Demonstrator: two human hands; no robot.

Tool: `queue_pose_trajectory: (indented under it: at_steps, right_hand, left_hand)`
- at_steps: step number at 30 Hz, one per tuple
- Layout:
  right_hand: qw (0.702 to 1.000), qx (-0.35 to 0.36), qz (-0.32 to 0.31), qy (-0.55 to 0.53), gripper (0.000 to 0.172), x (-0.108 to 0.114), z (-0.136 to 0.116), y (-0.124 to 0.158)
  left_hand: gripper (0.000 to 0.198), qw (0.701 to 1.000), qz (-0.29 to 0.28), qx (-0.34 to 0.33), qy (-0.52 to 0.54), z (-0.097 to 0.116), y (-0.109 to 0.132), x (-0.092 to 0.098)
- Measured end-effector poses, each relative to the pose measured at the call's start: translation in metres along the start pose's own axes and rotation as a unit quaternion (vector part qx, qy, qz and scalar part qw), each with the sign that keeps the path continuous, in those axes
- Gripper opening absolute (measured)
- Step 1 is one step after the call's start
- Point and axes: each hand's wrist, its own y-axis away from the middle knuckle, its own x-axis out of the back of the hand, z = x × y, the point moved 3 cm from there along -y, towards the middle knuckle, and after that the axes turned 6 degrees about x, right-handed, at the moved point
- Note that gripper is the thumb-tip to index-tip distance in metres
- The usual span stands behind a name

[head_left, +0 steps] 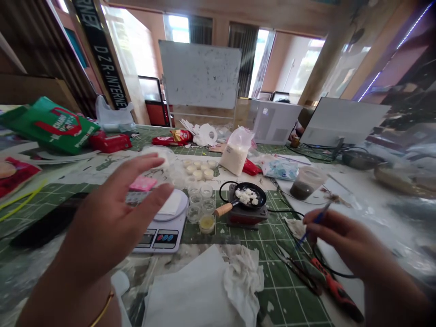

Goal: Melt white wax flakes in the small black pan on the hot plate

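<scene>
My left hand (112, 209) is raised with thumb and fingers apart, holding nothing. Behind it stands a white kitchen scale (170, 238), partly hidden, with a folded white paper on its round plate. On the right, my right hand (340, 236) pinches a thin blue pen-like stick (316, 222), tip pointing down. A small black frying pan (261, 198) with a wooden handle rests on a small hot plate (247, 218) and holds white flakes (247, 196). By the handle's end is a small clear cup (207, 224) with yellowish contents; empty clear cups (195, 199) stand behind it.
White-filled cups (198, 174) and a bag of white flakes (235, 152) stand farther back. White paper (190, 290) and crumpled tissue (243, 281) lie in front. Scissors (296, 265) and a red-handled tool (337, 288) lie below my right hand, near a tub of dark contents (306, 184).
</scene>
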Motion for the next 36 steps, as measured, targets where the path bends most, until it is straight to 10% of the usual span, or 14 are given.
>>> queue_pose_trajectory:
  at_steps: [6,18,23,36]
  right_hand:
    - [0.976,0.089,0.178,-0.091,0.015,-0.011,-0.035,-0.048]
    - [0.983,0.068,0.043,0.165,0.026,-0.068,-0.018,-0.083]
    - [0.974,0.061,0.109,0.191,0.027,-0.062,-0.015,-0.086]
    - [0.988,0.059,0.049,0.136,0.025,-0.061,-0.013,-0.085]
  left_hand:
    - [0.047,0.982,-0.148,-0.108,-0.033,0.034,-0.008,-0.043]
    - [0.048,0.922,-0.360,-0.046,-0.136,0.009,-0.034,-0.110]
    - [0.054,0.880,-0.429,-0.048,-0.198,0.007,-0.038,-0.129]
    - [0.030,0.862,-0.448,-0.036,-0.234,0.011,-0.037,-0.136]
